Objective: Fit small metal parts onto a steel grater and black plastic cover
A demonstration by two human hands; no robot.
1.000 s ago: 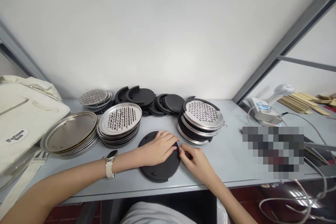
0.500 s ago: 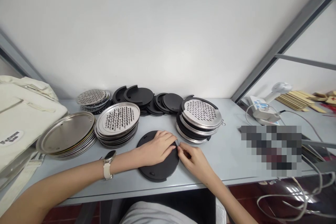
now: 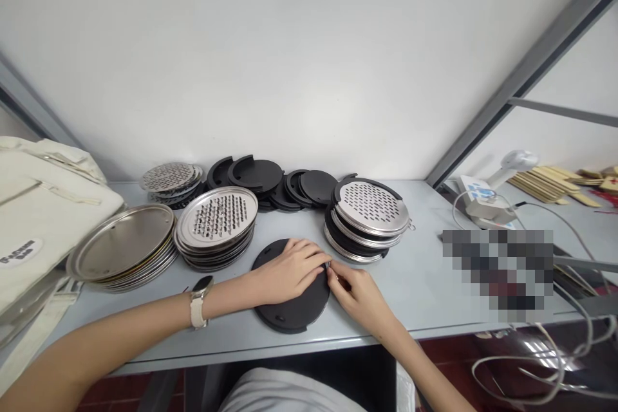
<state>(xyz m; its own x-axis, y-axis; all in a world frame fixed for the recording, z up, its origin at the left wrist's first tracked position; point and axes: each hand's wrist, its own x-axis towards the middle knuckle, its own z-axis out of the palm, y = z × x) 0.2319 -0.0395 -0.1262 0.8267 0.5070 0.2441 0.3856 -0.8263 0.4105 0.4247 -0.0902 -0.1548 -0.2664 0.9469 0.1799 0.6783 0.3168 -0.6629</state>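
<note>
A round black plate point(image 3: 294, 312) with a raised lip at its front lies on the table near the front edge. My left hand point(image 3: 292, 270) rests across its top, holding it down, with thumb and forefinger bent to the right rim. Against that same rim, my right hand point(image 3: 355, 290) is closed in a pinch, its fingertips meeting those of the left. A thin shiny bit shows at the pinch, too small to name. Just behind stands a stack of round metal graters in black holders point(image 3: 369, 209), a small wire ring hanging at its right side.
Left on the table point(image 3: 410, 296) are a stack of metal grater discs point(image 3: 224, 219) and a pile of shallow metal trays point(image 3: 130, 241). More black plates point(image 3: 255, 174) lie along the wall. A cream bag point(image 3: 48, 206) sits far left; a white scanner on a stand point(image 3: 506, 170) is at right.
My left forefinger has reached further right and now meets the right fingertips at the plate's rim. The plate and stacks stay in place.
</note>
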